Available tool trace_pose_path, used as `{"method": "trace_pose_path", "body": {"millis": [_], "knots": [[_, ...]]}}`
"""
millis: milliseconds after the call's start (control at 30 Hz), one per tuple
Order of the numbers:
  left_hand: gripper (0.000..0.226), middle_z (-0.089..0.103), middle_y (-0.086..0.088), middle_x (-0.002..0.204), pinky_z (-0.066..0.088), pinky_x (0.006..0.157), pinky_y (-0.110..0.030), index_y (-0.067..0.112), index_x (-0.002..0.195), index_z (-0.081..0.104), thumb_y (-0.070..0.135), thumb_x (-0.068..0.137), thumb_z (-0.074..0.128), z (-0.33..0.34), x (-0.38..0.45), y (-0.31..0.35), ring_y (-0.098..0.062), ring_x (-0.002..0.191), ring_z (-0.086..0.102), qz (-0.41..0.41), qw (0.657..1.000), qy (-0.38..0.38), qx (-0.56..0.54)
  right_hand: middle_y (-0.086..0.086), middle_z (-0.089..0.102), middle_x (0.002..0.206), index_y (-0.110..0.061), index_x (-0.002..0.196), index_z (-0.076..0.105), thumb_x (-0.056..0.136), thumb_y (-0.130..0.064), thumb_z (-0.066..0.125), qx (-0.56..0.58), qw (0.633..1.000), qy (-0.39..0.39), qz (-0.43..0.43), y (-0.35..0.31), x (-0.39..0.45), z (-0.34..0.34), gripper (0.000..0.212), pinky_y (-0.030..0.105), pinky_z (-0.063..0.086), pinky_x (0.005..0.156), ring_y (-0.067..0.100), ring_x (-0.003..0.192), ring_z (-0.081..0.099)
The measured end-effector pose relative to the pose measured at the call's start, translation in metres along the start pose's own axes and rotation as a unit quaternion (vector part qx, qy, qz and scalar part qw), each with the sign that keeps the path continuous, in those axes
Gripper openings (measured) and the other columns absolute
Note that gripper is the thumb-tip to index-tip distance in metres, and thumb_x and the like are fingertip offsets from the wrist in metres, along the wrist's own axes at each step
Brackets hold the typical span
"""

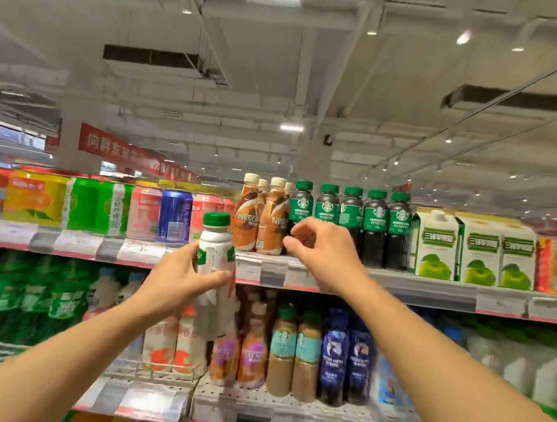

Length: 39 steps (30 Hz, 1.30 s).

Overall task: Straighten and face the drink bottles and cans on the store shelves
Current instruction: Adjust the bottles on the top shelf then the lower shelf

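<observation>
My left hand (177, 279) grips the white bottle (215, 272); my right hand (321, 248), loosely curled, empty, should part the coffee bottles (262, 223) before I seat it label outward.

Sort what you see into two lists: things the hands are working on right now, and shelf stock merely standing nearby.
In hand:
white bottle with green cap, gripped by left hand
brown coffee bottles, which right hand reaches toward

Standing by:
dark green-capped bottles
apple juice cartons
blue can
</observation>
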<state>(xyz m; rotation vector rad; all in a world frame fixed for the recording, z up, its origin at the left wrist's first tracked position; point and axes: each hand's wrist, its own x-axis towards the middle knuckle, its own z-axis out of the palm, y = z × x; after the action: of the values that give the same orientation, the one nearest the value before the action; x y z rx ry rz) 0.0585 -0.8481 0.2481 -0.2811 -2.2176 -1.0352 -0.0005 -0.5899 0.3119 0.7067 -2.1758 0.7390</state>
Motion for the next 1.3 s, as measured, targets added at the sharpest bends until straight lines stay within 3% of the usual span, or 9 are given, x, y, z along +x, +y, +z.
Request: {"method": "trace_pose_path", "body": {"millis": [167,333,500,600,733,1000,1133,1233,1300], "knots": [[0.042,0.073,0.024,0.099,0.055,0.080,-0.032,0.037,0.109,0.066,0.056,0.075,0.080,-0.011,0.025,-0.039,0.003,0.092,0.067,0.044,0.999,0.003,-0.013,-0.005,0.070,0.100,-0.025,0.106,0.068,0.094,-0.037,0.064,-0.181,0.980,0.087,-0.007,0.009,0.094,-0.040,0.017,0.038,0.051,0.085,0.022,0.103,0.059],[0.056,0.071,0.031,0.094,0.056,0.075,-0.033,0.036,0.102,0.067,0.075,0.063,0.071,-0.017,0.040,-0.056,0.006,0.084,0.067,0.051,0.996,-0.003,-0.072,-0.003,0.068,0.123,-0.025,0.133,0.058,0.098,-0.049,0.060,-0.238,0.970,-0.044,0.019,0.006,0.156,-0.047,0.042,0.045,0.051,0.098,0.022,0.116,0.058],[0.042,0.076,0.020,0.095,0.059,0.079,-0.036,0.028,0.105,0.070,0.050,0.070,0.079,-0.025,0.045,-0.063,-0.002,0.085,0.072,0.039,0.991,-0.062,-0.115,0.006,0.063,0.137,-0.014,0.140,0.058,0.098,-0.058,0.056,-0.287,0.947,-0.138,0.043,0.005,0.175,-0.022,0.061,0.039,0.048,0.099,0.026,0.125,0.058],[0.041,0.076,0.019,0.098,0.058,0.079,-0.032,0.029,0.108,0.070,0.047,0.072,0.081,-0.028,0.045,-0.065,-0.003,0.090,0.072,0.042,0.988,-0.086,-0.118,0.007,0.071,0.121,-0.013,0.125,0.068,0.096,-0.050,0.064,-0.272,0.954,-0.118,0.045,0.013,0.181,-0.015,0.047,0.034,0.048,0.083,0.023,0.106,0.064],[0.044,0.076,0.019,0.099,0.057,0.079,-0.030,0.030,0.109,0.070,0.050,0.071,0.079,-0.028,0.046,-0.066,-0.003,0.091,0.072,0.043,0.987,-0.093,-0.126,0.007,0.073,0.113,-0.013,0.117,0.072,0.095,-0.045,0.069,-0.261,0.957,-0.110,0.057,0.020,0.183,-0.015,0.039,0.040,0.054,0.089,0.023,0.102,0.066],[0.042,0.075,0.021,0.095,0.058,0.077,-0.030,0.030,0.107,0.069,0.050,0.071,0.078,-0.027,0.043,-0.062,-0.003,0.089,0.072,0.039,0.987,-0.091,-0.125,0.007,0.066,0.135,-0.017,0.137,0.062,0.093,-0.056,0.065,-0.231,0.963,-0.116,0.071,0.026,0.181,-0.017,0.059,0.037,0.048,0.097,0.026,0.120,0.061],[0.041,0.075,0.019,0.096,0.060,0.079,-0.033,0.028,0.107,0.068,0.051,0.073,0.077,-0.028,0.043,-0.062,-0.004,0.088,0.072,0.030,0.989,-0.093,-0.111,0.003,0.065,0.134,-0.019,0.134,0.062,0.095,-0.045,0.064,-0.211,0.978,0.001,-0.005,0.022,0.158,-0.017,0.046,0.042,0.048,0.103,0.024,0.123,0.059],[0.058,0.077,0.010,0.095,0.060,0.078,-0.036,0.025,0.105,0.069,0.066,0.064,0.076,-0.027,0.041,-0.061,-0.010,0.087,0.074,0.022,0.988,-0.087,-0.124,-0.003,0.071,0.106,-0.022,0.107,0.069,0.094,-0.034,0.060,-0.217,0.963,0.119,-0.103,0.009,0.122,-0.004,0.019,0.042,0.054,0.086,0.020,0.092,0.066],[0.051,0.077,0.009,0.093,0.060,0.076,-0.035,0.024,0.104,0.069,0.059,0.068,0.076,-0.027,0.037,-0.056,-0.010,0.085,0.074,0.012,0.988,-0.084,-0.128,-0.004,0.071,0.092,-0.022,0.096,0.069,0.092,-0.036,0.057,-0.211,0.960,0.124,-0.137,-0.007,0.094,0.007,0.019,0.041,0.055,0.076,0.020,0.081,0.064]]}}
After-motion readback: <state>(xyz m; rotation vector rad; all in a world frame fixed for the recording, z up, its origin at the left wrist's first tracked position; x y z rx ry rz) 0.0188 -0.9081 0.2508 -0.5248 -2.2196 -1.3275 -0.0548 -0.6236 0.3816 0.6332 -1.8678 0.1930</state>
